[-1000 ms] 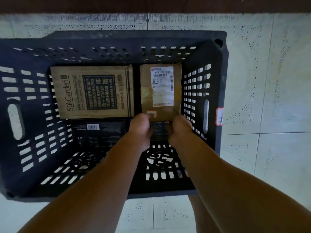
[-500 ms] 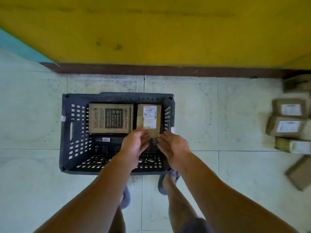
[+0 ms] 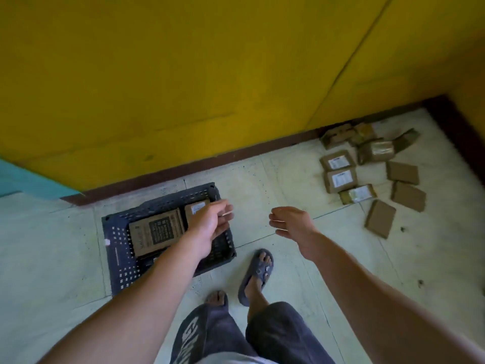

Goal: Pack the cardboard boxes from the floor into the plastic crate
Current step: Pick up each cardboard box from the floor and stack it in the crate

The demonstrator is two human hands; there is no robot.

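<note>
The dark plastic crate stands on the tiled floor at lower left. Inside it lie a large printed cardboard box and a smaller labelled box, partly hidden by my left hand. That hand hovers above the crate's right side, fingers apart and empty. My right hand hangs open over bare floor to the right of the crate, holding nothing. Several cardboard boxes lie scattered on the floor at the right, near the corner of the room.
A yellow wall with a dark skirting board runs behind the crate and boxes. My feet in grey sandals stand just right of the crate. Open tiled floor lies between me and the pile of boxes.
Both hands have let go of the small labelled box and lifted out of the crate. My view has risen and turned right, bringing the pile of boxes into sight.
</note>
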